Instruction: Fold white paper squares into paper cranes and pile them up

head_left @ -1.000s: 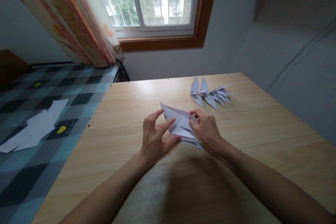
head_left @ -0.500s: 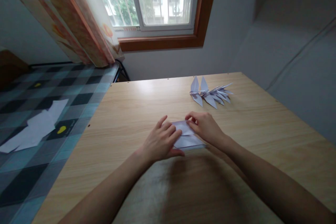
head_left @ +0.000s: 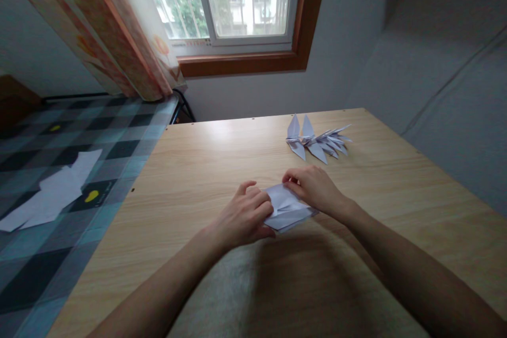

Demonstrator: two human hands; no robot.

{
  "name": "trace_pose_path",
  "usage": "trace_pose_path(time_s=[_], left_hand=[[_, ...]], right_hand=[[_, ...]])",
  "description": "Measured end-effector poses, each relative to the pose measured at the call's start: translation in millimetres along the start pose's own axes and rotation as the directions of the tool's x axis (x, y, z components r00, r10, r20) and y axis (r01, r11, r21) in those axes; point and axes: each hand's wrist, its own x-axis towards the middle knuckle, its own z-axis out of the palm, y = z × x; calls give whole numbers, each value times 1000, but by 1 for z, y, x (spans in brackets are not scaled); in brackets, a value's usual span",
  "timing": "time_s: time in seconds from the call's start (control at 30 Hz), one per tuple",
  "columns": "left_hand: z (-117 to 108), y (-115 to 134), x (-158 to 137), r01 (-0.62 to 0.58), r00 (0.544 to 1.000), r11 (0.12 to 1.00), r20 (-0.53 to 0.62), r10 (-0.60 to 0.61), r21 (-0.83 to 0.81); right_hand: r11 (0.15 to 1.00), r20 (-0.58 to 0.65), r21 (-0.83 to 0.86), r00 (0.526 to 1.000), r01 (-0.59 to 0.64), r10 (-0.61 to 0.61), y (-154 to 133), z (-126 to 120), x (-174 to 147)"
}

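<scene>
A small folded sheet of white paper lies between my hands over the wooden table. My left hand grips its left edge, thumb toward me and fingers curled on top. At the far right corner, my right hand pinches the paper between thumb and fingertips. Creases and a raised flap show across the middle of the sheet. Beyond my hands sits a row of folded white paper cranes, their pointed wings overlapping.
To the left, several loose white paper pieces rest on a checked cloth over a bed-like surface. A window and a patterned curtain stand behind the table. A grey wall runs along the right.
The folded paper has turned slightly and its near edge now comes to a point. Its middle has opened up a little. My left fingers have curled in more; my right hand has shifted slightly right.
</scene>
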Motion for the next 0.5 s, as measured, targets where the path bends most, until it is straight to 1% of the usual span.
trace_pose_path(time_s=[0.1, 0.27, 0.33, 0.5], left_hand=[[1, 2, -1, -4, 1000, 999, -8, 4, -33], [-2, 2, 0, -52, 998, 999, -39, 52, -1], [-3, 1, 1, -63, 995, 998, -81, 63, 1], [-6, -2, 1, -38, 972, 997, -236, 22, -66]], right_hand=[[999, -25, -36, 1000, -10, 9, 5, -2, 2], [995, -31, -98, 1000, -4, 1, 12, -12, 2], [993, -37, -119, 999, 3, -7, 14, -16, 2], [993, -50, -115, 999, 14, -20, 18, -30, 0]])
